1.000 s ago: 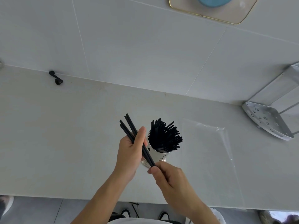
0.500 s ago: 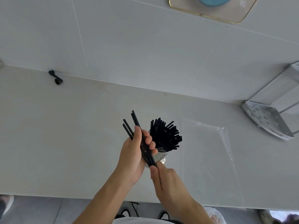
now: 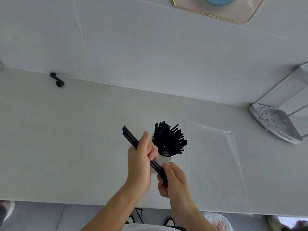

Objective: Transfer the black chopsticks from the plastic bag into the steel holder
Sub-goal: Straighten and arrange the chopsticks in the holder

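A small bundle of black chopsticks (image 3: 129, 137) slants from upper left to lower right in front of me. My left hand (image 3: 139, 162) grips the bundle round its middle. My right hand (image 3: 173, 180) pinches the bundle's lower end. Just behind both hands stands the steel holder (image 3: 164, 160), filled with many black chopsticks (image 3: 170, 139) that fan out of its top. The clear plastic bag (image 3: 215, 157) lies flat on the counter to the right of the holder and looks empty.
A white counter (image 3: 66, 139) runs to a tiled wall. A small black object (image 3: 57, 80) lies at the back left. A perforated metal rack (image 3: 275, 124) stands at the right edge. A gold-rimmed tray (image 3: 241, 12) with a blue item hangs at the top.
The held bundle has dropped and slid toward me, its tips now lower. My right hand has shifted from under the bundle's end to pinching it from the side.
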